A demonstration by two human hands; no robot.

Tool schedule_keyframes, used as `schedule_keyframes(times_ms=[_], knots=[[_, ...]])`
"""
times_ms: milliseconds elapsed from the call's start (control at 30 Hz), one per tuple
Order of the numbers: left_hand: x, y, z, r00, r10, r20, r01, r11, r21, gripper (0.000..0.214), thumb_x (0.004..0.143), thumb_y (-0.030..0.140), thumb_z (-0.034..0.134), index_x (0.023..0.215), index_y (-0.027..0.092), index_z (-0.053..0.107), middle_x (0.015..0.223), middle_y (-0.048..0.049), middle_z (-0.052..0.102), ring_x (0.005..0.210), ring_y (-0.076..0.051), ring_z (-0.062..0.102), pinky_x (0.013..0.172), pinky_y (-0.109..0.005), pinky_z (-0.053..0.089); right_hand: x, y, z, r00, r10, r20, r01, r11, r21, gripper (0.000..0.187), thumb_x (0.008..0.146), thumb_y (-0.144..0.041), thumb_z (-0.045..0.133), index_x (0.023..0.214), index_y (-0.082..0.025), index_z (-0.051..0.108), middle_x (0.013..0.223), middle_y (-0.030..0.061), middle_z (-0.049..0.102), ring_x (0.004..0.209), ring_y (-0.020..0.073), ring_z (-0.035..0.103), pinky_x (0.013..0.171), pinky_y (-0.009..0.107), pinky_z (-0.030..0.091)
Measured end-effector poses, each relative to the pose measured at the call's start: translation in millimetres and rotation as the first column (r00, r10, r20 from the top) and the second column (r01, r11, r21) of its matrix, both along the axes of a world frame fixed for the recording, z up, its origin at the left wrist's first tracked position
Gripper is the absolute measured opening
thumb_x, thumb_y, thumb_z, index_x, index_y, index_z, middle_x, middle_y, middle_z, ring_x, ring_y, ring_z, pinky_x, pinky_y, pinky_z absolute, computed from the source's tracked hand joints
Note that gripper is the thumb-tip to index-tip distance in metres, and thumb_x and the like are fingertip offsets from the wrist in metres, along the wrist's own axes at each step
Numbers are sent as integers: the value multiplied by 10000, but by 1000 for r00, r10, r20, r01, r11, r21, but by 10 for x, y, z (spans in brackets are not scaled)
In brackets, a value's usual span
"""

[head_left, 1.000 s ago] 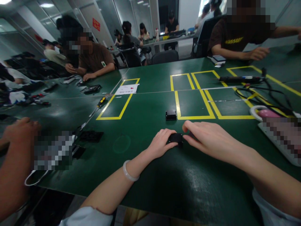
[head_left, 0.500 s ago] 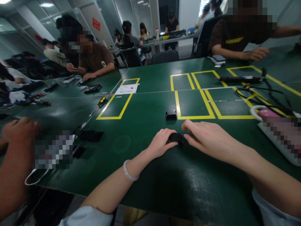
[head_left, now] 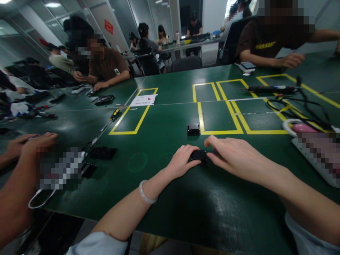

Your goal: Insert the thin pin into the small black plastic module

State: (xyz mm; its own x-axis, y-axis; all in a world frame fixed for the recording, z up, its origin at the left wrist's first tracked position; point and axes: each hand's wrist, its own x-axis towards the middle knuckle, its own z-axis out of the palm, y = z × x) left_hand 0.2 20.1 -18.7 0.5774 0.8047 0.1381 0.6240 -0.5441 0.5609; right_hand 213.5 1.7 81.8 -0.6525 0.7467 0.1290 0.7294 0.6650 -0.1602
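Observation:
My left hand (head_left: 183,160), a pale bracelet at its wrist, has thumb and fingers closed around the left end of a small black block-shaped part (head_left: 198,155) on the green table. Just right of that part is my right hand (head_left: 225,150), its thumb and forefinger apart and curved toward the part's right end. I make out nothing held there; its other fingers are largely hidden. Beyond both hands stands a second small black part (head_left: 193,129), similar in size, close to a yellow tape line.
Yellow tape (head_left: 221,132) marks rectangles on the table. On the left are a yellow-black screwdriver (head_left: 114,114), dark flat pieces (head_left: 102,153) and a co-worker's arm (head_left: 18,184). A black pen-shaped tool with cable (head_left: 271,89) and a pink object (head_left: 304,128) lie right.
My hands and the black part stay almost in place. At the left, the co-worker's hands have moved slightly rightward into view.

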Motion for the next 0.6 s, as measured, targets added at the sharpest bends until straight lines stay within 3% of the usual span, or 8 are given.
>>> schedule_keyframes(times_ms=[167,400,600], knots=[[2,-1,-6,1000,0,0,0,1000,5,353,900,404,554,1193,213,508,1134,-69,565,1024,-242,498,915,-387,410,-2,27,-23,994,-34,107,33,999,10,264,972,-399,314,918,-214,493,670,15,620,622,200,588,549,293,313],[3,-6,7,1000,-5,2,5,1000,-6,347,903,420,541,1184,221,508,1135,-71,567,1042,-250,499,925,-399,410,6,0,5,1000,3,-13,-3,1000,1,155,924,-262,382,1009,-200,497,847,40,659,739,190,623,604,290,362],[-4,-4,0,1000,-6,5,6,1000,1,345,903,410,546,1190,224,508,1134,-66,565,1031,-244,501,920,-389,411,-10,18,-6,997,-24,80,24,1000,8,219,959,-367,348,914,-211,495,692,19,631,628,195,588,548,290,318]])
